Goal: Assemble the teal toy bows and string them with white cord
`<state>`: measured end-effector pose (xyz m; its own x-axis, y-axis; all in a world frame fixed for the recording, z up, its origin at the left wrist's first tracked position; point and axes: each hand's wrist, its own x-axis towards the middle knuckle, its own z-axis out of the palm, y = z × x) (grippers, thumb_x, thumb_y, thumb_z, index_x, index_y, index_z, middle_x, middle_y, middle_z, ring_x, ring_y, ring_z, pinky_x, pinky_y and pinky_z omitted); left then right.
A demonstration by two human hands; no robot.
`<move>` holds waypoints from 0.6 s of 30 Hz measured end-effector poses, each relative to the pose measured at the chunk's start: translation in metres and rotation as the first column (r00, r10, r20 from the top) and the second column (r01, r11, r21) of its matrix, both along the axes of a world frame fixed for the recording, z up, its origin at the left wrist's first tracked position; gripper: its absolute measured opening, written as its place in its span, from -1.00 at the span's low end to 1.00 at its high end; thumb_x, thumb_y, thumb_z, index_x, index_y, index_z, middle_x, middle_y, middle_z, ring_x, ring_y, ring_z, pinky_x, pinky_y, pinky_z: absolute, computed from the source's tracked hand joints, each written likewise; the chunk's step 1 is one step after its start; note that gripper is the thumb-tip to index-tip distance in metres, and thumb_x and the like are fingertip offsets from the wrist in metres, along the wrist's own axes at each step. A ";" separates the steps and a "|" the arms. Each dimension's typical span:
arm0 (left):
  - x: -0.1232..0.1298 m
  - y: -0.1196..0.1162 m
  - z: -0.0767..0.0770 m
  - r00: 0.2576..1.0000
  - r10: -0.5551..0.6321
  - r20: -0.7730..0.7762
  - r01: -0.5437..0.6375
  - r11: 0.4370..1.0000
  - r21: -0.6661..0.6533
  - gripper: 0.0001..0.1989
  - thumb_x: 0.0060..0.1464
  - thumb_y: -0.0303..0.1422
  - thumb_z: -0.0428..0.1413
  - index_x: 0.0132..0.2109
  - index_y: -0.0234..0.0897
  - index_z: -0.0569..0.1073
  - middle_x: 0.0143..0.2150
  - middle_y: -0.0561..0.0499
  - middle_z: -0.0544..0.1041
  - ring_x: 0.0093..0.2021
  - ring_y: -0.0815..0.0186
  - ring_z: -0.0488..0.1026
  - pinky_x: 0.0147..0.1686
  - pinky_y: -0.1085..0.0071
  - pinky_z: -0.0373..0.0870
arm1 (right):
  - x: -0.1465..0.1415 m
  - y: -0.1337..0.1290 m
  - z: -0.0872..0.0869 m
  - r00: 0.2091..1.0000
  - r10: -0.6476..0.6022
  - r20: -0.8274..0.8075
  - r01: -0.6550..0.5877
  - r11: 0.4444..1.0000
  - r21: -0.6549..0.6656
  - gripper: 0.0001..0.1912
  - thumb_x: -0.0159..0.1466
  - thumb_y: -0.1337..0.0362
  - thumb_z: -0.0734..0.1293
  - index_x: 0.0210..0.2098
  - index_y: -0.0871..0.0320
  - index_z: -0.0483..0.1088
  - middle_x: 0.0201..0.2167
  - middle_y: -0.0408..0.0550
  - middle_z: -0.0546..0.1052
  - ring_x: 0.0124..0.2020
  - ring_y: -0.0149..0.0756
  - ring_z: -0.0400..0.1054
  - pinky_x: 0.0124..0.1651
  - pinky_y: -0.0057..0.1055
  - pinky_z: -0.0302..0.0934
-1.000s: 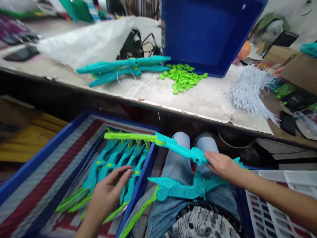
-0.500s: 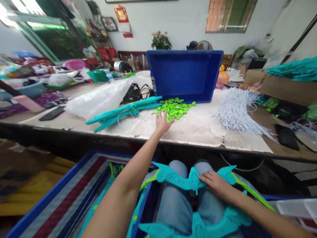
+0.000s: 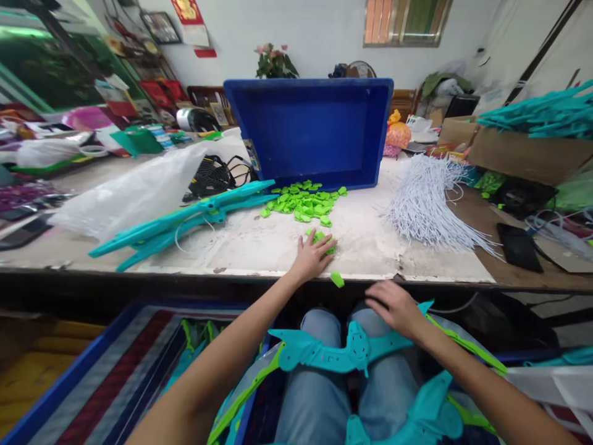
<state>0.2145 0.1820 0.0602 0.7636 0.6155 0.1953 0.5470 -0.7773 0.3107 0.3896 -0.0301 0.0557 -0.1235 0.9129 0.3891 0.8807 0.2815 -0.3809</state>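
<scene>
My left hand (image 3: 314, 258) lies flat with fingers spread over a few small bright green plastic pieces (image 3: 330, 247) near the table's front edge. Just right of it, one loose green piece (image 3: 337, 279) is at the edge. The larger pile of green pieces (image 3: 303, 203) sits behind. My right hand (image 3: 393, 304), slightly blurred, hovers over my lap with fingers loosely bent and thumb apart, holding nothing I can see. Below it, a teal plastic frame part (image 3: 324, 357) with green arms lies across my thighs. Another teal frame part (image 3: 412, 420) is nearer my body.
A blue crate (image 3: 319, 133) stands on its side behind the pile. Long teal parts (image 3: 185, 225) lie left, beside a white plastic bag (image 3: 134, 191). White ties (image 3: 426, 204) and a black phone (image 3: 519, 247) are at right. A blue-rimmed bin (image 3: 111, 346) stands lower left.
My left hand has drawn a few green pieces from the pile toward the table edge. My right hand has lifted off the teal frame and moved toward the edge. The view has shifted right.
</scene>
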 end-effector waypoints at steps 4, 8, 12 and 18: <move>0.006 -0.004 0.004 0.998 0.067 -0.016 -0.066 0.998 0.014 -0.45 0.18 -0.30 0.02 0.31 -0.12 0.17 0.29 -0.01 0.29 0.39 -0.17 -0.21 0.20 -0.36 -0.25 | -0.008 0.084 0.013 0.977 -0.210 -0.029 0.212 0.970 0.118 -0.76 0.31 0.29 0.22 -0.12 0.21 0.46 -0.18 0.13 0.51 -0.12 -0.10 0.31 -0.01 -0.13 0.26; 0.010 0.002 0.000 0.994 0.106 -0.012 -0.106 0.994 0.006 -0.51 0.20 -0.26 -0.02 0.27 -0.07 0.24 0.33 0.02 0.22 0.37 -0.18 -0.15 0.20 -0.35 -0.24 | -0.020 0.114 -0.001 1.000 -0.030 0.000 0.030 0.997 0.067 -0.74 0.32 0.35 0.17 -0.12 0.21 0.46 -0.13 0.13 0.49 -0.05 -0.14 0.29 0.06 -0.13 0.24; 0.007 0.009 -0.004 0.996 0.086 0.039 -0.085 0.996 -0.039 -0.53 0.18 -0.30 0.00 0.23 -0.08 0.30 0.30 0.03 0.27 0.35 -0.08 -0.04 0.23 -0.23 -0.12 | -0.027 0.063 -0.024 0.966 0.257 0.034 -0.259 0.950 0.174 -0.68 0.31 0.41 0.11 -0.10 0.14 0.44 -0.07 0.08 0.48 0.08 -0.16 0.23 0.10 -0.09 0.22; 0.008 0.005 -0.002 0.984 0.110 0.140 -0.114 0.993 0.021 -0.61 0.11 -0.32 0.07 0.11 -0.11 0.42 0.17 0.01 0.43 0.40 -0.03 -0.17 0.24 -0.29 -0.38 | -0.014 0.057 -0.008 0.984 -0.118 -0.130 0.141 0.973 0.184 -0.76 0.32 0.35 0.18 -0.15 0.14 0.46 -0.20 0.05 0.52 -0.08 -0.15 0.30 0.01 -0.13 0.25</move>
<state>0.2220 0.1869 0.0587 0.6548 0.6879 0.3130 0.5843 -0.7235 0.3677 0.3760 0.0273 0.0479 0.0477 0.8248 0.5634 0.8666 0.2464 -0.4339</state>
